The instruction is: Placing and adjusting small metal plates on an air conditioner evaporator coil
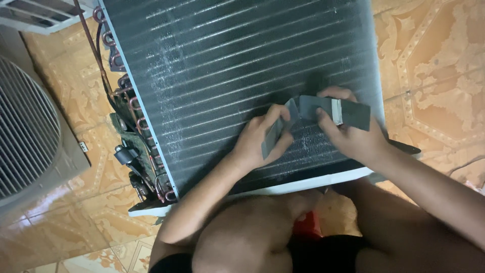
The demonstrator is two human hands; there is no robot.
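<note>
Left hand [260, 141]: grips a grey strip [275, 132] near the coil's front edge.
Right hand [348, 132]: pinches a darker flat piece [353, 114] with a pale band, beside it.
Handling: both look light and bendable; hold by the ends.
Coil [227, 65]: thin fins, likely easily bent.
Copper pipes [134, 108]: along the left edge.
Fan housing [25, 131]: far left, on the tiled floor [434, 60].

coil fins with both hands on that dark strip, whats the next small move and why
Probably press the strip flat onto the coil. The left hand holds its folded end lifted off the fins and the right hand grips the other end, so it is not yet lying flat.
</note>
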